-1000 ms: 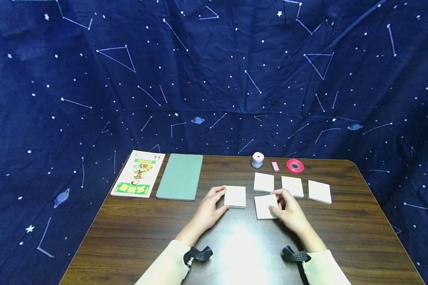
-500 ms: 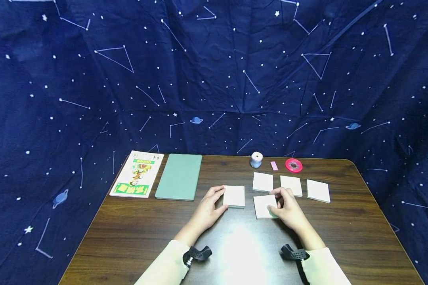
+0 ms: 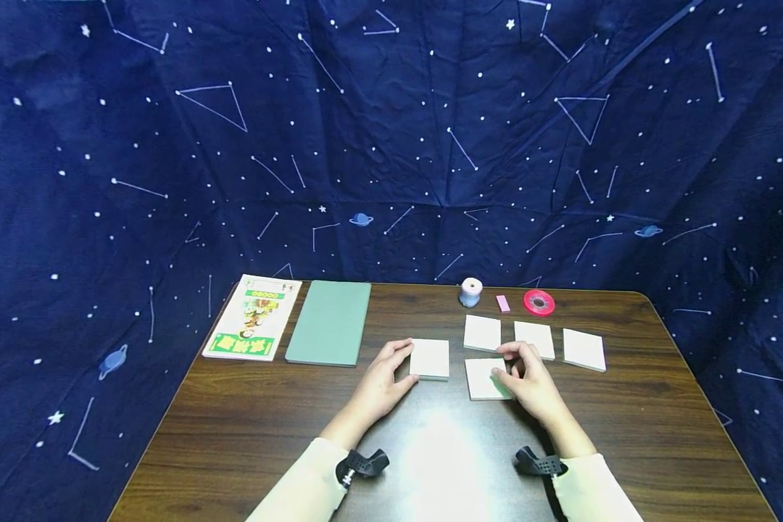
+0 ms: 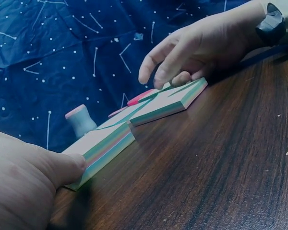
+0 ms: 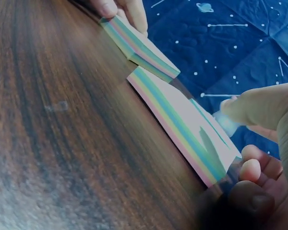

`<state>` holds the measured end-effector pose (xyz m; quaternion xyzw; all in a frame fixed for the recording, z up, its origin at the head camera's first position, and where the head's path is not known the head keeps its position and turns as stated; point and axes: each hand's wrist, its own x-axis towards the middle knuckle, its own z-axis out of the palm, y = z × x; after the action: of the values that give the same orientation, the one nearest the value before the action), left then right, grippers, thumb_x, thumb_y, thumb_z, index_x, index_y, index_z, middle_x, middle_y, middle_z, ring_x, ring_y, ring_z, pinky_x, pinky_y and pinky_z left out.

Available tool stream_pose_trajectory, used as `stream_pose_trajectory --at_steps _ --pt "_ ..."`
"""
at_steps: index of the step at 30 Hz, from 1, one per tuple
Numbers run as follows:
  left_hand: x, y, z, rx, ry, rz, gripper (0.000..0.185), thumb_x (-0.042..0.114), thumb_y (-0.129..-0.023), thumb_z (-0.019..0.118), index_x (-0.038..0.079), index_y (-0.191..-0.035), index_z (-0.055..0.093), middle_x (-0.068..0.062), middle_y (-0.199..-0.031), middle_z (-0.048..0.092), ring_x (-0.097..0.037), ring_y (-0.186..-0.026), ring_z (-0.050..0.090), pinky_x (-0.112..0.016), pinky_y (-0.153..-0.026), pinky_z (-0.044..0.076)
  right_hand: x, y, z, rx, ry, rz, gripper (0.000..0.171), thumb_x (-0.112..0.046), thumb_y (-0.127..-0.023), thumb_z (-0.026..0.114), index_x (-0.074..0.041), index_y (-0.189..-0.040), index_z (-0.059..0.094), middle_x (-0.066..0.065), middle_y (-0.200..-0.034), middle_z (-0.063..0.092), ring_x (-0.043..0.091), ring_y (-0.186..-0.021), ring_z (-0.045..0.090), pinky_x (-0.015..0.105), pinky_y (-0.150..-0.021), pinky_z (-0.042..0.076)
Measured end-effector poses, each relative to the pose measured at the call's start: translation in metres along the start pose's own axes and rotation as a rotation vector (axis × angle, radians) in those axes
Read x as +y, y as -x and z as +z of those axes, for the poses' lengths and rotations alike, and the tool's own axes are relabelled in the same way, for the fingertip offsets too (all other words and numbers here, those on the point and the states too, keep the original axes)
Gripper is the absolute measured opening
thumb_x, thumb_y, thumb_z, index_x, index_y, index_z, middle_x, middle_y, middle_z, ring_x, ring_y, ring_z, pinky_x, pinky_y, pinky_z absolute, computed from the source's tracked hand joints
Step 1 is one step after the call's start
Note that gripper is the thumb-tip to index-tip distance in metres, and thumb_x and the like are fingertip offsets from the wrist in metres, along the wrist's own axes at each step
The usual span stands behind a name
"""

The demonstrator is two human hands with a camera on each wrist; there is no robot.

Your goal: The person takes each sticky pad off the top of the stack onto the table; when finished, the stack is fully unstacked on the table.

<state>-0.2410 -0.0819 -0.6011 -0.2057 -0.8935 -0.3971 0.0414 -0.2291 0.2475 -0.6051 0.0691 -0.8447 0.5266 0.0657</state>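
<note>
My left hand (image 3: 380, 384) holds a square note pad (image 3: 431, 358) by its left side, thumb at the near corner and fingers at the far one. In the left wrist view, this note pad (image 4: 110, 152) shows layers of coloured paper along its edge. To its right lies a second note pad (image 3: 483, 379), flat on the table, with a white top and striped sides (image 5: 170, 124). My right hand (image 3: 531, 380) hovers at that pad's right side, fingers loosely bent. In the left wrist view the right hand (image 4: 197, 52) appears just above the pad, gripping nothing.
Three more white note pads (image 3: 482, 333) (image 3: 533, 340) (image 3: 584, 350) lie in a row behind. Beyond them are a pale blue spool (image 3: 470, 293), a pink eraser-like block (image 3: 503, 304) and a red ring-shaped roll (image 3: 539, 303). A green notebook (image 3: 329, 323) and an illustrated booklet (image 3: 253, 317) lie left.
My right hand has drawn slightly right, its fingertips easing off the second note pad. The left hand and its pad stay in place.
</note>
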Motion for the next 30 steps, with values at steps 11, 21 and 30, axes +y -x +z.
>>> stream_pose_trajectory --at_steps 11,21,30 --pt "0.0 0.0 -0.001 -0.002 0.01 -0.016 0.062 0.016 -0.098 0.082 0.001 -0.153 0.059 -0.01 -0.161 0.056 -0.032 -0.151 0.055 -0.049 -0.126 0.045 -0.051 -0.007 0.02 -0.146 -0.005 0.061 0.043 -0.014 -0.096 0.084 -0.006 -0.133 0.064 0.014 -0.105 0.067 0.012 -0.073 0.055 0.023 -0.059 0.049" --pt "0.001 0.003 -0.001 -0.033 0.015 -0.041 0.064 0.02 -0.099 0.081 0.002 -0.156 0.057 -0.008 -0.162 0.055 -0.032 -0.153 0.053 -0.05 -0.127 0.044 -0.075 -0.028 0.054 -0.228 0.098 0.153 0.063 -0.018 -0.094 0.086 -0.003 -0.148 0.057 0.008 -0.099 0.072 0.011 -0.072 0.061 0.027 -0.063 0.052" --pt "0.002 0.001 -0.003 -0.017 0.005 -0.012 0.062 0.017 -0.098 0.081 0.001 -0.154 0.059 -0.01 -0.161 0.056 -0.032 -0.151 0.055 -0.05 -0.125 0.045 -0.078 -0.039 0.073 -0.22 0.334 0.07 0.071 -0.027 -0.087 0.091 0.003 -0.144 0.061 0.01 -0.1 0.068 0.019 -0.083 0.063 0.038 -0.074 0.056"
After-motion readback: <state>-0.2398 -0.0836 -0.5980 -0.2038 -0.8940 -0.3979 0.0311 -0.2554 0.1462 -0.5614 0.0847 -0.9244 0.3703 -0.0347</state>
